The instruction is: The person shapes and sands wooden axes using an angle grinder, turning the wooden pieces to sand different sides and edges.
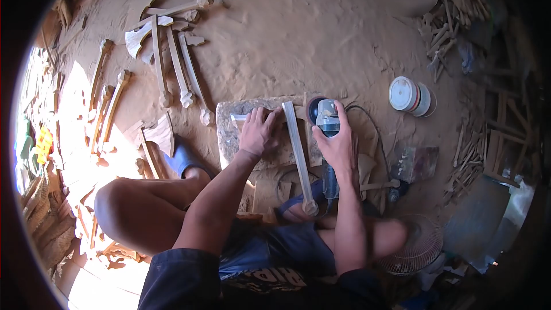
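Observation:
My left hand [261,133] presses down with curled fingers on the head of a wooden axe, which lies over a stone block [229,152]. Its pale handle [297,152] runs toward my lap and ends in a faceted knob. The blade's pale edge [238,119] shows left of my fingers; most of the head is hidden under them. In my right hand [340,143] is an angle grinder [329,116], gripped around its body. The grinder's round disc [314,110] is just right of the handle's upper end; whether they touch, I cannot tell.
Several similar axes [158,60] lie on the sandy ground at upper left. A white bucket [404,93] is at right, near the grinder's dark cord [373,123]. A fan [414,245] stands by my right knee. Piled wooden pieces [459,17] line the right side.

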`<state>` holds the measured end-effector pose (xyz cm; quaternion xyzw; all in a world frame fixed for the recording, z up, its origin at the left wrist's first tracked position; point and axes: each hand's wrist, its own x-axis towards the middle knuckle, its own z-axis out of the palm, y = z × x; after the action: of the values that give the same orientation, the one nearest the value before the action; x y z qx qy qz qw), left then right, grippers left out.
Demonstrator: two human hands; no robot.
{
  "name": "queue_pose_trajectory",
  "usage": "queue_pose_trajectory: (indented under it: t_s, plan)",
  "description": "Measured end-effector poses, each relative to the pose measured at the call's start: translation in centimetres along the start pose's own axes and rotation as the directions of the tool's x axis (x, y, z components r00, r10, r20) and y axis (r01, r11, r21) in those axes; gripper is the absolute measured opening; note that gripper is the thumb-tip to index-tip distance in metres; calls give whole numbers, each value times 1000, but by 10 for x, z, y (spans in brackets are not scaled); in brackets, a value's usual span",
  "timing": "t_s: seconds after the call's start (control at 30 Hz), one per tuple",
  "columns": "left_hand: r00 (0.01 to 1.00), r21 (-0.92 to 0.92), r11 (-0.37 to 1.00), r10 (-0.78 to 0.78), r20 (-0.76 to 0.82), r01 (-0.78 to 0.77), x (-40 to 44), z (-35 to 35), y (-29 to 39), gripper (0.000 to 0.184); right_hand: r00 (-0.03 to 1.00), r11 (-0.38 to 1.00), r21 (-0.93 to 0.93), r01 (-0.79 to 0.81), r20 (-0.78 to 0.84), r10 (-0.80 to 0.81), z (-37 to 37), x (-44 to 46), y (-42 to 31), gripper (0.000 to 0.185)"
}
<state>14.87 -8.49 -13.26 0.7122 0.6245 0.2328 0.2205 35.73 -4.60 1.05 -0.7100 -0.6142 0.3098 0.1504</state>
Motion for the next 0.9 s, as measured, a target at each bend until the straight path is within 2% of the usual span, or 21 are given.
queue_pose_trajectory:
  t_s: [0.07,0.17,0.3,0.4,0.67,0.9]
  plan:
    - [1000,51,999,-3,-10,3,0,4,-2,60,996,1000,-18,-9,85,10,-5,17,0,83]
    - [999,135,991,-7,-35,12,4,11,-2,59,985,988,-17,151,87,-149,-6,37,2,83]
    - [997,167,985,-56,44,48,6,2,8,61,968,958,-224,180,212,-132,-19,56,-23,83]
    - [993,173,984,-62,100,44,7,1,7,63,947,951,-286,121,322,-23,-26,61,-53,82]
    - [993,158,987,-49,105,32,6,4,4,66,929,910,-345,228,356,-97,-14,70,-54,81]
    - [994,152,987,-61,89,47,6,3,7,63,921,904,-367,220,383,-69,-13,71,-58,81]
